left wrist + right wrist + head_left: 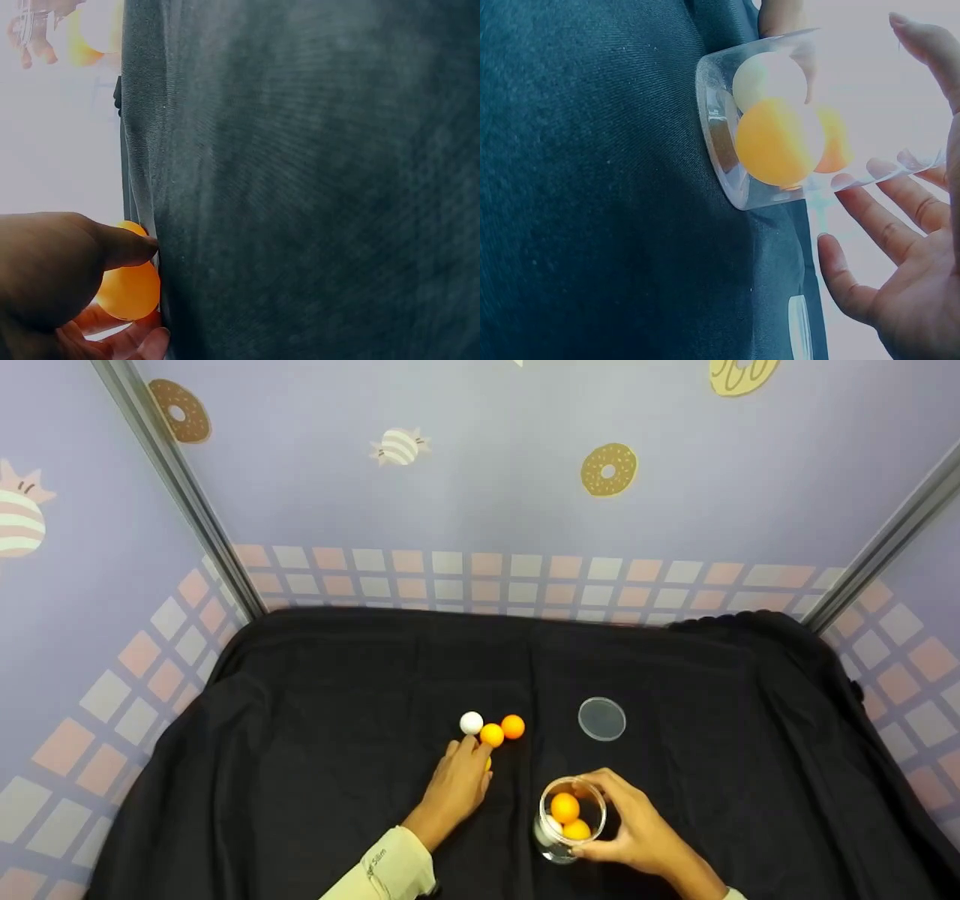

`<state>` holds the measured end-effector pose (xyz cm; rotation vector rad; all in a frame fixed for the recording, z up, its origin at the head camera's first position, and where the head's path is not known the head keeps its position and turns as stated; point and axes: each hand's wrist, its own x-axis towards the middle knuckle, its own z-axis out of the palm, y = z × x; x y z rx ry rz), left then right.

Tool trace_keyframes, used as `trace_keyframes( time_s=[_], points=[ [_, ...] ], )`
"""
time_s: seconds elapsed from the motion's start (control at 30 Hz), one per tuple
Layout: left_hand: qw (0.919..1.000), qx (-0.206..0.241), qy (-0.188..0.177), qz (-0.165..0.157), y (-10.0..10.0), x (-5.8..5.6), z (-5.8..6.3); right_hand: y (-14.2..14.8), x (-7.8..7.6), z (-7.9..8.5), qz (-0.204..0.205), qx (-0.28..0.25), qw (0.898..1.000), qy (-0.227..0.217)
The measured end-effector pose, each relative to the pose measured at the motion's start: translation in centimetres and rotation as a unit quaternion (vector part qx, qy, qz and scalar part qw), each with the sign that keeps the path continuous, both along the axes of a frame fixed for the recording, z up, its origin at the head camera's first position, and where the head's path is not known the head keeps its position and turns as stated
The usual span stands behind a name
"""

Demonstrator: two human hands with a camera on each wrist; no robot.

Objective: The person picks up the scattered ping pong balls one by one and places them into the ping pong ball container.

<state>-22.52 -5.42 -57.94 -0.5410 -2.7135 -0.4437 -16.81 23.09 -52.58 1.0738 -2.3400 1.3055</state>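
In the head view my left hand point(459, 781) is down at the black cloth, its fingers around an orange ping-pong ball point(488, 764) that they mostly hide. The left wrist view has this orange ball point(129, 292) between thumb and fingers. Just beyond the fingertips lie a white ball point(472, 723) and two orange ones, the nearer ball point(492, 735) and the farther ball point(514, 727). My right hand point(630, 829) grips a clear jar point(555, 855) near its open rim. Inside the jar are a white ball point(765, 81) and two orange balls point(776, 142).
A clear round lid point(602, 718) lies flat on the black cloth point(337, 780), beyond the jar. The cloth has folds and covers the table. Patterned walls point(487, 510) enclose the back and both sides.
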Motion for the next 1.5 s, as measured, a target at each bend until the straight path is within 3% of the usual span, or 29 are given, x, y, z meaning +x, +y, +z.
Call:
trace_keyframes(
  time_s=[0.23, 0.53, 0.8, 0.97, 1.17, 1.27, 1.5],
  points=[
    [0.9999, -0.006, -0.011, 0.003, 0.1, -0.1, 0.2, 1.0, -1.1, -2.9, -0.009, 0.014, 1.0, 0.004],
    [0.9996, 0.024, -0.012, -0.01, 0.7, 0.4, 1.2, 1.2, -1.3, -3.4, -0.015, 0.021, 1.0, 0.001],
    [0.9936, 0.093, 0.012, -0.062, 2.0, 1.6, 3.3, 0.2, -0.1, -0.5, -0.003, -0.001, 1.0, 0.0],
    [0.9844, 0.148, -0.003, -0.095, 3.3, 2.8, 5.1, 0.1, -0.1, -0.4, 0.005, -0.001, 1.0, 0.005],
    [0.9596, 0.24, -0.023, -0.146, 4.9, 4.3, 6.7, 0.9, -1.1, -2.7, 0.001, 0.009, 1.0, 0.008],
    [0.9564, 0.241, -0.006, -0.165, 5.4, 5.0, 7.1, 1.2, -1.4, -3.5, -0.004, 0.021, 1.0, 0.011],
    [0.962, 0.188, 0.024, -0.196, 6.2, 6.1, 7.2, 1.3, -1.4, -3.6, -0.011, 0.033, 0.999, 0.01]
  ],
)
